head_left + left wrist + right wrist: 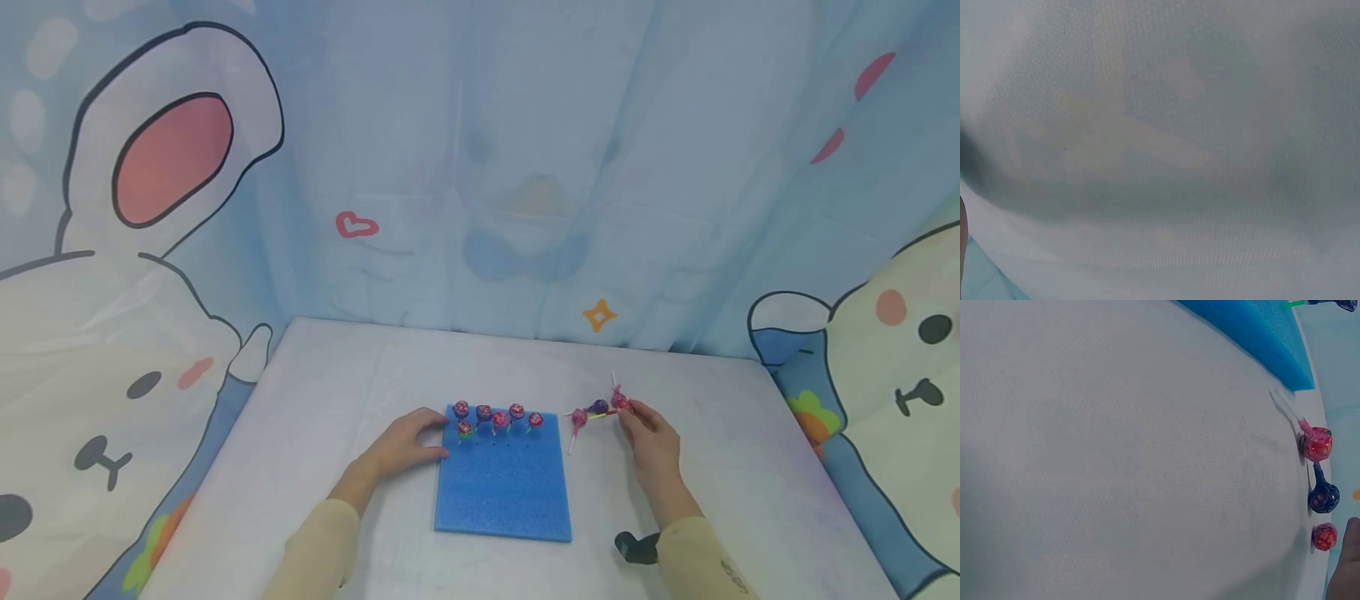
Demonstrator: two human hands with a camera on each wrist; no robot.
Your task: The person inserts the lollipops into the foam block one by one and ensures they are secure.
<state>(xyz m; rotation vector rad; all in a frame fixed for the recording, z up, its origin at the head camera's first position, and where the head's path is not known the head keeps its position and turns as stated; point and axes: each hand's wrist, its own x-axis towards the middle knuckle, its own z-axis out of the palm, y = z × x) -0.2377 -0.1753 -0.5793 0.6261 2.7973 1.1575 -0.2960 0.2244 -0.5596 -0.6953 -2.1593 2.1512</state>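
My left hand (408,440) rests at the left edge of a blue foam board (502,492), fingers and thumb spread along that edge. Several wrapped lollipops (499,421) stand upright in the board's far part, near a row of small holes. My right hand (654,437) pinches a red lollipop (622,404) with its fingertips, right of the board. Close beside it lie a purple lollipop (597,407) and a pink-wrapped lollipop (579,418), its white stick pointing toward me. In the right wrist view only a strip of the hand (1346,565) shows, near a red lollipop (1324,537).
A white-covered table (360,367) carries everything, with a cartoon-printed curtain (525,167) behind it. A black object (636,547) sits by the right sleeve. The left wrist view shows mostly blurred pale cloth (1160,187).
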